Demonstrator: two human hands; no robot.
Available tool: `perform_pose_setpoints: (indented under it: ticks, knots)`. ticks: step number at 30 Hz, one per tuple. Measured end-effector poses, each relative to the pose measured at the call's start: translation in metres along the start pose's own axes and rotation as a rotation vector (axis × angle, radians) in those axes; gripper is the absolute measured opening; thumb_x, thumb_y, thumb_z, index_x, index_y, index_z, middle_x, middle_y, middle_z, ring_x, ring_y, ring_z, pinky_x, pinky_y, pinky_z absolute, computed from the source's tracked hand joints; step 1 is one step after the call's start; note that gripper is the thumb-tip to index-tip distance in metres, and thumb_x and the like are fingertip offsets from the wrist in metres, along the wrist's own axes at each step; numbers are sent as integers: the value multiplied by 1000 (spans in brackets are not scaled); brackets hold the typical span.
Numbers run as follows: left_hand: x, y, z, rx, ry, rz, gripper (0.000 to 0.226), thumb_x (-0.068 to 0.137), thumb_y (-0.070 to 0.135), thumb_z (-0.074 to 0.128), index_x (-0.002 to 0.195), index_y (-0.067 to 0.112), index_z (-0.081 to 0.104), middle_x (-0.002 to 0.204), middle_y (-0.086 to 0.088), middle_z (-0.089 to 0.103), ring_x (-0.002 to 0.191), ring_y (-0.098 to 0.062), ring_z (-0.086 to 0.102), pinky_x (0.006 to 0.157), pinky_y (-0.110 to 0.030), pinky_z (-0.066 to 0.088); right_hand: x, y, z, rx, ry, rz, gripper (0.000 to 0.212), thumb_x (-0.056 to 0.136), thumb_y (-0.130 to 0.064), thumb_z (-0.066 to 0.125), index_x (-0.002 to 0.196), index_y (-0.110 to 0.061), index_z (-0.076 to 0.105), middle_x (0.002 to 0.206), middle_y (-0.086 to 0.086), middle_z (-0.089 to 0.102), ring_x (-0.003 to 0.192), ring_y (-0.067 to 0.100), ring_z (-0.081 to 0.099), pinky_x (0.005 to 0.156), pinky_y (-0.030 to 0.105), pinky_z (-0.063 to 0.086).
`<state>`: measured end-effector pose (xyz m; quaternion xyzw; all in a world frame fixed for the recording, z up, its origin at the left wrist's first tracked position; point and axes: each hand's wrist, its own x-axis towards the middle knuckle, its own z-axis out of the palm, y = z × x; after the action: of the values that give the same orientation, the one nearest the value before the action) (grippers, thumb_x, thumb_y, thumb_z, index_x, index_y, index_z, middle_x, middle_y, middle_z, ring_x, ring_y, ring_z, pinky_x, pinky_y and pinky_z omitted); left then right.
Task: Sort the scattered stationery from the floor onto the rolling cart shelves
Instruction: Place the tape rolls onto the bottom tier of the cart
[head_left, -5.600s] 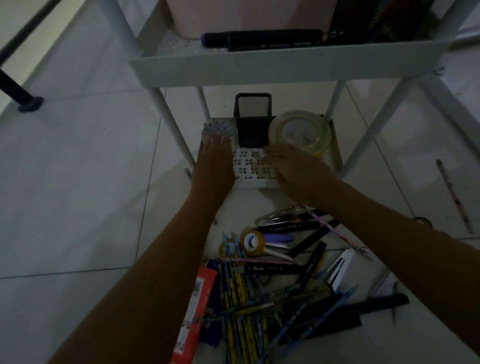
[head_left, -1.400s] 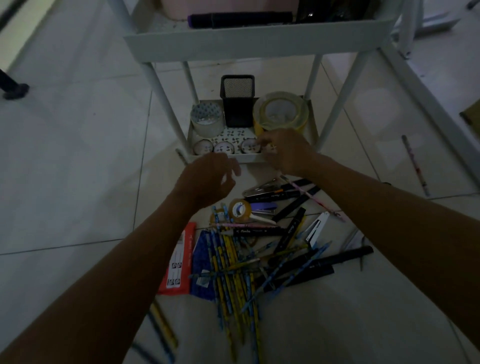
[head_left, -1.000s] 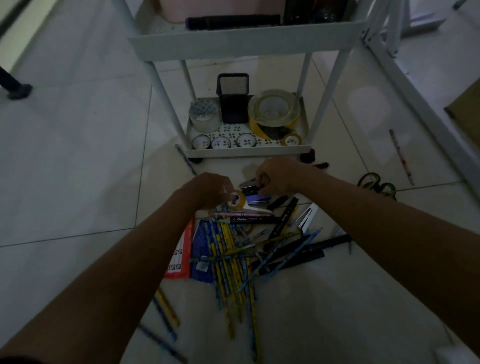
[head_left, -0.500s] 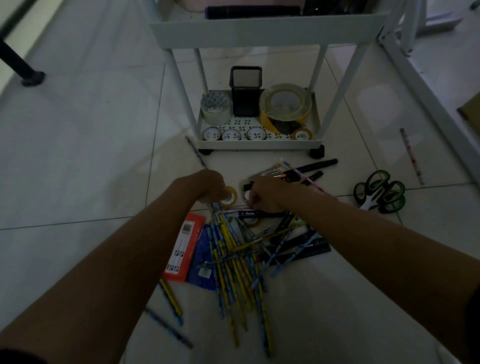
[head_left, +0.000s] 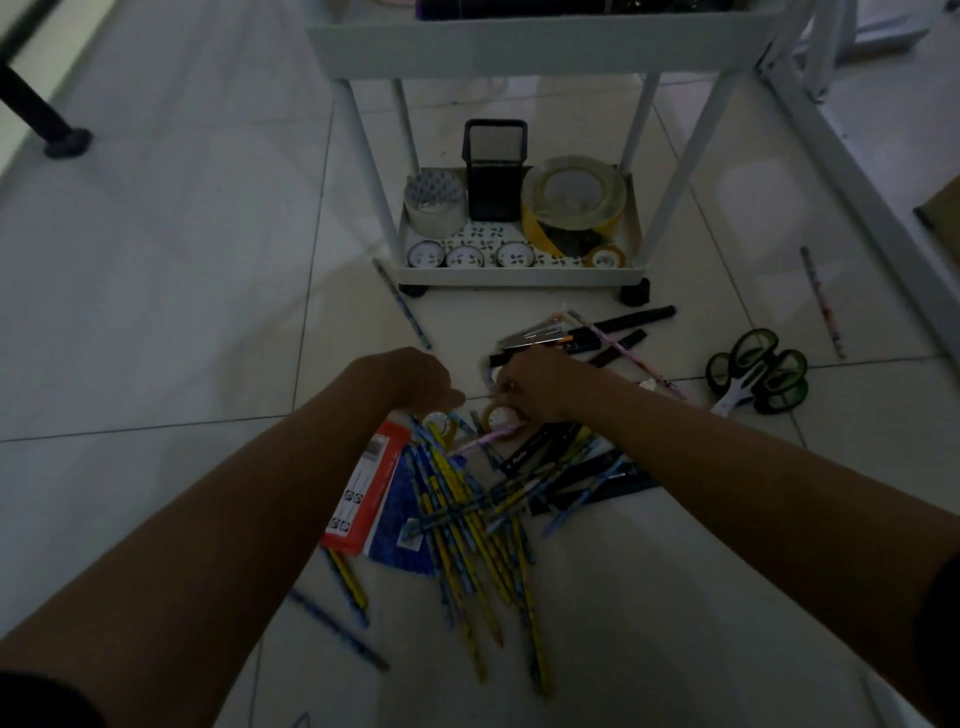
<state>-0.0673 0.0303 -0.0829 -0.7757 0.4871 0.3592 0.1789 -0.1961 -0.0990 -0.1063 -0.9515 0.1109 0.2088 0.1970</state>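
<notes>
Small tape roll (head_left: 503, 417) gripped by right hand (head_left: 535, 387) on floor.

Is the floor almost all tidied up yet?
Not yet. Done: tape rolls, including the big clear tape roll, sit beside the black mesh pen cup on the white cart's bottom shelf. In hand: the right hand grips a small tape roll. Left: the pile of yellow and blue pencils and green-handled scissors.

Dim, underexposed view with soft glare on the pale floor tiles (head_left: 156, 312) and wide-angle bending at edges.
</notes>
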Motion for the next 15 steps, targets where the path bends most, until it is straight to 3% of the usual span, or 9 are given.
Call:
perform_pose_setpoints:
  ticks: [4,6,10,14,15]
  knots:
    - [-1,-4,4,96,71,39,38,90,40,62,123,22,57,122,-5,57,112,-23,52,84,-30,39,-3,-8,16,-91,83,14,19,87,-21,60,100,-9,66,104,15,64,94,31,62,79,36,55]
    - [-1,-7,9,126,114,29,37,87,38,66,121,26,57,121,-4,55,112,-23,52,84,-31,40,-5,-13,22,-120,85,33,24,86,-18,62,103,-3,61,107,17,61,98,32,61,81,41,55]
    - [-2,-8,15,205,250,20,31,86,40,67,114,27,59,116,-4,54,111,-25,53,88,-37,47,-8,-16,18,-120,65,22,34,87,-14,62,116,3,52,113,20,58,104,33,60,78,34,48]
    - [-9,-15,8,182,331,-57,36,92,34,59,121,13,56,121,-11,56,111,-29,56,88,-38,50,-10,-5,-8,-51,140,14,6,82,-15,67,86,-13,64,88,14,61,82,22,57,70,28,42]
    - [-11,-18,5,153,332,-93,38,93,34,57,123,10,55,122,-14,56,111,-30,57,89,-38,51,-9,-1,-16,-21,194,39,11,79,-20,71,82,-10,66,86,12,61,80,20,55,70,28,43]
